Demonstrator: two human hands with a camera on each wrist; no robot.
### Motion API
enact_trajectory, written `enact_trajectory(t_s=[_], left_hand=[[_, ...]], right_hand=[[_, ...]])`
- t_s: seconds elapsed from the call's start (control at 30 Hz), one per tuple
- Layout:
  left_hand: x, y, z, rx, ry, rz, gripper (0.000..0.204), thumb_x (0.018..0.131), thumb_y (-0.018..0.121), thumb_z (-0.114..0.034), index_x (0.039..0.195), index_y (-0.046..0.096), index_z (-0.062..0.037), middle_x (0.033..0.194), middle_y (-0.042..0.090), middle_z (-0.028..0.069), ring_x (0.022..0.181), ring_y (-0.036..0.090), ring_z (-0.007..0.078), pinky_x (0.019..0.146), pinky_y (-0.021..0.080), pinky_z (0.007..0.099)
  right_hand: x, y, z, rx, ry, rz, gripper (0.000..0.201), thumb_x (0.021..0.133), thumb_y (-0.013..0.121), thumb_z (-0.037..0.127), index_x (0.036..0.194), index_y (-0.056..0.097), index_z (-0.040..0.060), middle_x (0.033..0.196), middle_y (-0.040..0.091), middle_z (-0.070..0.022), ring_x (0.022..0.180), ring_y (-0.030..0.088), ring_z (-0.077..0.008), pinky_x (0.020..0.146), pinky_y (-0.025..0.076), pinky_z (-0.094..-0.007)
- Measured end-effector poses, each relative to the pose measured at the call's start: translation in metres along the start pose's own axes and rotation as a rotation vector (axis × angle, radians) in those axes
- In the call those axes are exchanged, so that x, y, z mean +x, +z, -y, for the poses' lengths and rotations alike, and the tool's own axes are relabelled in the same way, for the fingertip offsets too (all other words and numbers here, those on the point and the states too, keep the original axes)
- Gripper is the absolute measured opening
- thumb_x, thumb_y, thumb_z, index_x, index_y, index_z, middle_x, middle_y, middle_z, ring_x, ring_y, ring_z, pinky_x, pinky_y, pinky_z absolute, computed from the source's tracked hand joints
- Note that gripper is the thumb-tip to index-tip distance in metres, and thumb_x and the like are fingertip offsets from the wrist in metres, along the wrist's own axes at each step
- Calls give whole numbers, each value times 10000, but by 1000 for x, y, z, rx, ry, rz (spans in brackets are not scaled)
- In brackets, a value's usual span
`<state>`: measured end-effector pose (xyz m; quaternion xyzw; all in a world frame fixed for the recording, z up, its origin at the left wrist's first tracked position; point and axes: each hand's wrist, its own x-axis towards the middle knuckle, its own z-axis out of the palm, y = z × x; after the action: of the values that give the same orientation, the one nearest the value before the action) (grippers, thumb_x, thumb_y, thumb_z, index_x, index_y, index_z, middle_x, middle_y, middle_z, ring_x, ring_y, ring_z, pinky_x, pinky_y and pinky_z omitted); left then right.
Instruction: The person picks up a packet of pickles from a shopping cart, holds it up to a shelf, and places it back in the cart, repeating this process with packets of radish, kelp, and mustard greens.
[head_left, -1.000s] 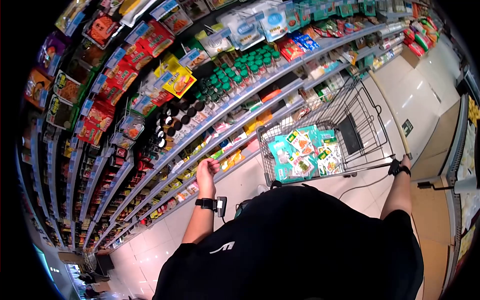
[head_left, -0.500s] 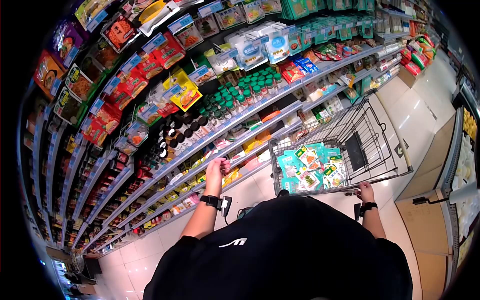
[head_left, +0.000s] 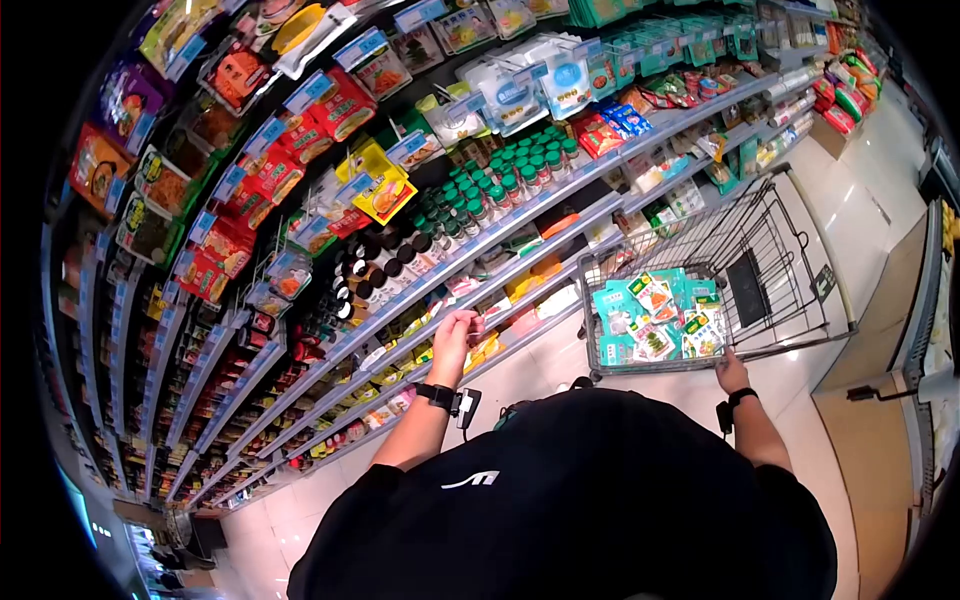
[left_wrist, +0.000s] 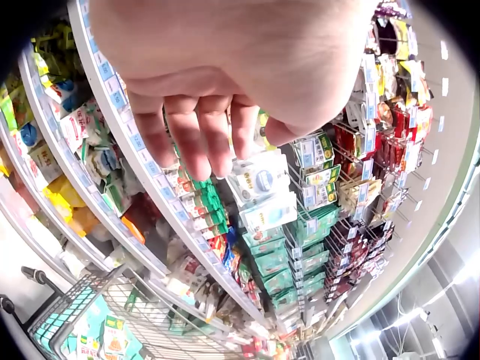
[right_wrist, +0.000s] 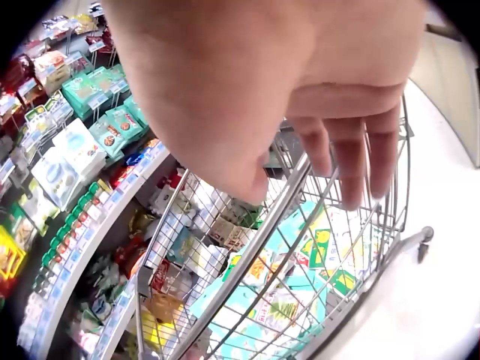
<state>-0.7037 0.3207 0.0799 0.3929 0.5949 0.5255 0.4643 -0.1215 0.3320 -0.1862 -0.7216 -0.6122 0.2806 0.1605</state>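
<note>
In the head view my left hand [head_left: 457, 340] is raised in front of the lower shelves, holding nothing. Its fingers [left_wrist: 196, 142] bend loosely in the left wrist view, overlapping the shelf goods behind. My right hand [head_left: 733, 372] is at the near side of a wire shopping cart [head_left: 790, 345], fingertips right at the rim. From the right wrist, the fingers [right_wrist: 349, 161] hang fairly straight over the cart's wire side, with the thumb apart from them. Teal packets [head_left: 615, 350] and white-and-green food packets [head_left: 653, 297] lie in the basket.
A long shelf wall [head_left: 240, 360] curves along the left and front. Green-capped jars [head_left: 510, 185], red packets [head_left: 285, 160] and white pouches [head_left: 515, 95] fill it. Cardboard-faced stands [head_left: 865, 440] line the right, beyond the tiled floor [head_left: 790, 405].
The right hand has let go of the cart's handle end and moved left to the near side rim. The cart has shifted right in view. The left hand stays raised, fingers loosely bent.
</note>
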Motion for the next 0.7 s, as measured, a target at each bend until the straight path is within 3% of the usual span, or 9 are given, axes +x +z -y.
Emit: enact_trajectory(t_s=[0.03,0.1,0.13,0.2,0.27,0.33,0.4,0.6,0.7], left_hand=[[2,-1,-2,37,-11,-9,201,938,417,-153,1018,556,-31,947,630,108,829,614,163,735,512,290],[12,-4,2,22,-7,-3,205,936,424,-166,1017,557,-32,942,632,105,824,614,169,731,510,295],[18,-5,7,12,-9,0,209,935,428,-174,1018,557,-32,940,632,102,820,614,172,731,508,298],[36,-1,14,-63,-94,-15,220,954,421,-192,1008,563,-32,925,629,76,818,603,151,702,495,285],[57,5,18,-231,-221,-11,283,947,425,-290,1042,547,-53,979,618,73,881,599,184,787,481,338],[80,13,15,-553,-433,-4,341,920,438,-360,1064,530,-65,1060,595,76,958,575,207,857,454,379],[107,29,12,-665,-528,33,374,902,424,-388,1063,517,-63,1122,564,88,1017,546,240,908,435,415],[166,104,14,-606,-676,254,471,897,415,-428,1147,462,-32,1186,509,120,1113,480,261,983,371,471],[187,169,17,-587,-784,284,593,892,401,-470,1284,337,-30,1305,392,137,1171,424,302,1019,316,532]], right_hand=[[-4,-7,21,-93,-22,-63,520,802,574,174,1298,452,75,1038,610,-237,965,583,-378,845,469,-437],[5,-8,40,96,0,0,495,780,574,162,1251,488,35,1077,593,-248,1019,553,-398,884,447,-439],[11,2,38,93,-153,-140,483,776,583,167,1226,503,9,1070,600,-253,1012,569,-392,867,460,-421],[18,-1,63,176,44,-74,480,814,587,248,1220,510,3,1064,608,-234,1010,586,-357,873,461,-386],[28,1,74,259,143,-58,502,829,602,308,1219,513,6,1035,617,-220,984,599,-344,858,466,-367],[35,-6,96,425,237,-42,519,838,603,347,1228,510,18,971,624,-176,900,616,-263,788,482,-347],[39,-18,114,693,371,20,472,868,566,382,1187,533,37,919,589,-49,779,553,-120,667,464,-287],[63,-75,168,1242,475,-2,502,900,477,516,1186,504,104,1027,549,-26,883,559,-142,697,470,-286],[97,-119,194,1531,535,93,707,867,419,641,1269,413,59,1081,517,-90,957,539,-231,794,497,-402]])
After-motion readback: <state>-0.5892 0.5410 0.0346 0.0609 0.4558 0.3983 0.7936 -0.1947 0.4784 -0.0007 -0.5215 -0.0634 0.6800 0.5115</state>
